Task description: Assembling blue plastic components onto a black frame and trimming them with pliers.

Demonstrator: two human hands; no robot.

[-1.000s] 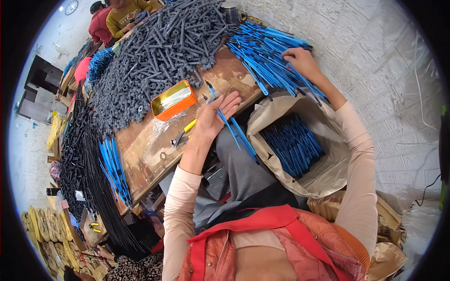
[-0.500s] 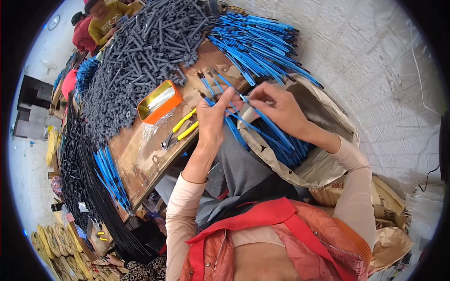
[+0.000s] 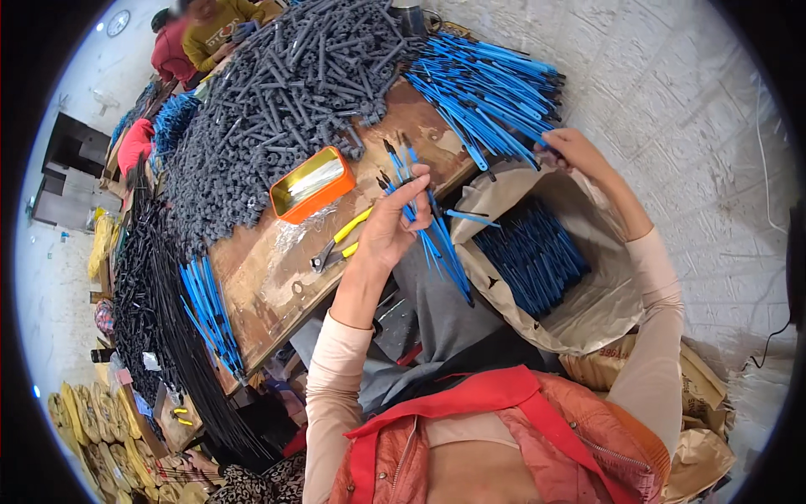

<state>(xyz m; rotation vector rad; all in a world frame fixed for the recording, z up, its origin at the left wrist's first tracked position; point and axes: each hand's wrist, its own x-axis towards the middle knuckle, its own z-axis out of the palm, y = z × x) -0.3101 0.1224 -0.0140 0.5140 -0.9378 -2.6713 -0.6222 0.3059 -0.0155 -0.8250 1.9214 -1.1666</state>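
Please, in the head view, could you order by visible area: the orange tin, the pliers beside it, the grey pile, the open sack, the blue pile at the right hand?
Grey pile
Open sack
Blue pile at the right hand
Orange tin
Pliers
Nearness to the camera may affect this.

A workshop: heaped grey parts (image 3: 285,105), piled blue strips (image 3: 491,94) and pliers (image 3: 326,254) on a worktable (image 3: 252,269).

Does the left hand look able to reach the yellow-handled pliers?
Probably yes: the yellow-handled pliers lie close by on the table, nothing on top, though the left hand holds blue sticks.
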